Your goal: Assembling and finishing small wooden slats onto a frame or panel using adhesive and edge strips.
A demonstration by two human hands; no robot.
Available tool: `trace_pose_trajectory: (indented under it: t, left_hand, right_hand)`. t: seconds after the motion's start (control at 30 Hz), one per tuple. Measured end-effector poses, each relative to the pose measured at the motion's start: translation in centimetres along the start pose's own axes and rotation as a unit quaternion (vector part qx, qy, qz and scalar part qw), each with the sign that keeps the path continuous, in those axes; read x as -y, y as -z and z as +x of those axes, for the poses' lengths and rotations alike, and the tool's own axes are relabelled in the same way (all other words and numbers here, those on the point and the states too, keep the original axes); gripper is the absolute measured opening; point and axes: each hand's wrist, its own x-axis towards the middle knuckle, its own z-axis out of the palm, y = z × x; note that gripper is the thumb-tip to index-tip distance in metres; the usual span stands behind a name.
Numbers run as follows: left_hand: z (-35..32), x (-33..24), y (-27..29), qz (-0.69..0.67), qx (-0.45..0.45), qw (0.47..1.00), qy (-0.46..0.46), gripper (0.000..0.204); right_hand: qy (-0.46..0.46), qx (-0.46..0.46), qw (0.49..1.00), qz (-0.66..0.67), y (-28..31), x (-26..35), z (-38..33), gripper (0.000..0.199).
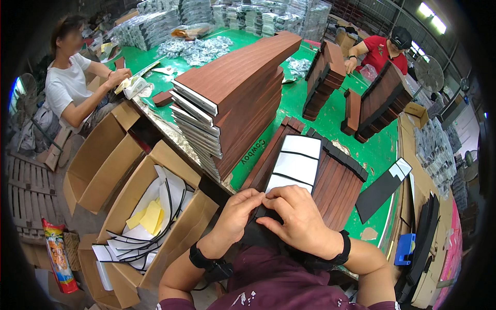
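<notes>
A white-faced sheet crossed by black bands lies in front of me on a pile of dark reddish-brown wooden slats. At its near end, my left hand is closed, thumb and fingertips pinching the edge. Beside it, my right hand also pinches that edge, its fingers bent and nearly touching the left ones. What lies between the fingertips is mostly hidden. Black material shows under the palms. To the right, a black strip with a white-faced end lies on the green table.
A tall stack of brown boards stands ahead on the green table, with more stacks at the right. An open carton with white and yellow scraps stands left. A blue tool sits right. Two people work across the table.
</notes>
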Motion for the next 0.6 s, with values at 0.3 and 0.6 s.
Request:
trace_pose_trajectory:
  t: [0.3,0.6]
  left_hand:
    - [-0.14,-0.30,0.03,0.014,-0.064,0.997,0.040,0.016]
    - [-0.07,-0.53,0.04,0.196,-0.033,0.980,-0.031,0.020]
  right_hand:
    - [-0.061,0.040,0.994,0.083,0.13,-0.08,0.44,0.043]
    - [0.022,-0.013,1.000,-0.001,0.84,-0.33,0.11,0.026]
